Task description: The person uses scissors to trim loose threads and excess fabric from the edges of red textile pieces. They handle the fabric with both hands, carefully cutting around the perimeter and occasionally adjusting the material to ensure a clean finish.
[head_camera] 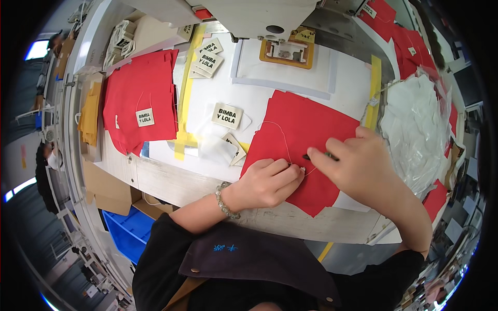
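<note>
Before me a stack of red fabric panels (311, 120) lies over the white work surface. My left hand (268, 182) pinches a small pale piece, probably a label's edge, low on the red fabric; a loose white thread (286, 140) loops up from it. My right hand (346, 159) is just to the right, closed around a small dark tool (306, 157), whose kind I cannot tell. Thread runs between the two hands. Left of the stack lie a cream fabric label (227, 116) and several more labels (234, 147), partly under translucent sheets.
A sewing machine head (260, 19) overhangs the back, above a yellow-edged clamp frame (287, 54). Another red fabric stack (140, 93) stands left, near a cardboard box (155, 31). White pieces in a clear plastic bag (414, 128) lie right. A blue bin (126, 233) sits below left.
</note>
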`<state>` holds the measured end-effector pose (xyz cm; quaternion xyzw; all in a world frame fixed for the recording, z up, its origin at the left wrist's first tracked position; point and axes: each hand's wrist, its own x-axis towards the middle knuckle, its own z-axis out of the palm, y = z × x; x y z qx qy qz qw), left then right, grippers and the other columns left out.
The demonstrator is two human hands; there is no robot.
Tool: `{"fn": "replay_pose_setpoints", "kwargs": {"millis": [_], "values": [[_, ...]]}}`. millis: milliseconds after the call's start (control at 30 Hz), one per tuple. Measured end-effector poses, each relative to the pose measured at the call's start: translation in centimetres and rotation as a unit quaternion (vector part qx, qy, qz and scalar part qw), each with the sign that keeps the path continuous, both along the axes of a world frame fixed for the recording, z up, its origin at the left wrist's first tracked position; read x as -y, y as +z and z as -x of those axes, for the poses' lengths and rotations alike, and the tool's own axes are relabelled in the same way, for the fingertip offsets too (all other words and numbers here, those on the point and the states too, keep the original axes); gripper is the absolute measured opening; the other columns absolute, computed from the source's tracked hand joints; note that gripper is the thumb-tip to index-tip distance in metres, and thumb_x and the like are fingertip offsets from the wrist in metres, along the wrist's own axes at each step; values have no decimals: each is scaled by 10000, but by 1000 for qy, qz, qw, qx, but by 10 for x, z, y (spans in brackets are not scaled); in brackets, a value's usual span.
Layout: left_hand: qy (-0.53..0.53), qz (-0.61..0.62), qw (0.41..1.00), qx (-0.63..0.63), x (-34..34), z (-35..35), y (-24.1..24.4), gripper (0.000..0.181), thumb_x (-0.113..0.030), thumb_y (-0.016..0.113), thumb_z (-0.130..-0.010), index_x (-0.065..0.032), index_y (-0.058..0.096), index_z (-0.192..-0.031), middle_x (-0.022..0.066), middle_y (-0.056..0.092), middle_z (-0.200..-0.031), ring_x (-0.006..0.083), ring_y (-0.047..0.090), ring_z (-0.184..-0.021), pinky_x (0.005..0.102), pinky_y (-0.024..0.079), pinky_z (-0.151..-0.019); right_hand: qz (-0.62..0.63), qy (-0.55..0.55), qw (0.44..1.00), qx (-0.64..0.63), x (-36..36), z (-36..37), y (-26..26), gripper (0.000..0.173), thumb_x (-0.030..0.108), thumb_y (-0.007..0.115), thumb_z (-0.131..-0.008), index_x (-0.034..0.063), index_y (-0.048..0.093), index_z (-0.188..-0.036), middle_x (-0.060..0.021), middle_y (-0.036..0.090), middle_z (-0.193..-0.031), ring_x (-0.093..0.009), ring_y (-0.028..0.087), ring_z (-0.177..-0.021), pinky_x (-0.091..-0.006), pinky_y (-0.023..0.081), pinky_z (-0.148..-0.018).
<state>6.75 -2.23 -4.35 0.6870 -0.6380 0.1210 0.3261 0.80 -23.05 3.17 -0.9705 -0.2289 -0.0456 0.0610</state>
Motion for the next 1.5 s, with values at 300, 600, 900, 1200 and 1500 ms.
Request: {"fn": "replay_pose_setpoints", "kwargs": {"millis": [300, 600, 900, 1200, 1500], "values": [[54, -84, 973, -208, 11, -2, 14, 185, -45, 725, -667, -58, 650, -836, 43, 553, -813, 204, 549, -701, 317, 439, -601, -92, -299, 947, 70, -21, 7, -60, 393, 343, 708, -810, 120, 593, -1112, -12, 586, -782, -157, 509, -472, -278, 363, -483], [30, -119, 986, -112, 9, 0, 19, 139, -70, 687, -695, -69, 640, -825, 39, 577, -833, 163, 549, -659, 289, 382, -552, -13, -304, 949, 88, -26, 9, -70, 534, 421, 726, -769, 109, 589, -1181, -34, 550, -807, -161, 496, -472, -287, 350, -488], [-7, -74, 997, -33, -12, 2, 16, 193, -71, 671, -726, -15, 645, -908, 65, 595, -878, 158, 560, -686, 284, 398, -569, -1, -302, 949, 91, -26, 10, -71, 517, 452, 700, -776, 137, 600, -1173, -22, 539, -833, -141, 462, -458, -288, 330, -493], [51, -103, 989, -93, 6, 2, 23, 255, -107, 739, -651, -82, 667, -895, 5, 590, -818, 148, 518, -646, 285, 330, -553, -2, -302, 950, 85, -27, 9, -69, 507, 422, 699, -785, 123, 598, -1181, -34, 535, -851, -155, 484, -474, -288, 339, -498], [8, -87, 996, -13, -5, 0, 21, 246, -103, 685, -639, -57, 695, -881, 23, 617, -827, 127, 513, -607, 276, 325, -525, 2, -306, 949, 79, -26, 9, -68, 496, 432, 691, -791, 122, 595, -1166, -36, 542, -854, -163, 490, -472, -285, 361, -494]]}}
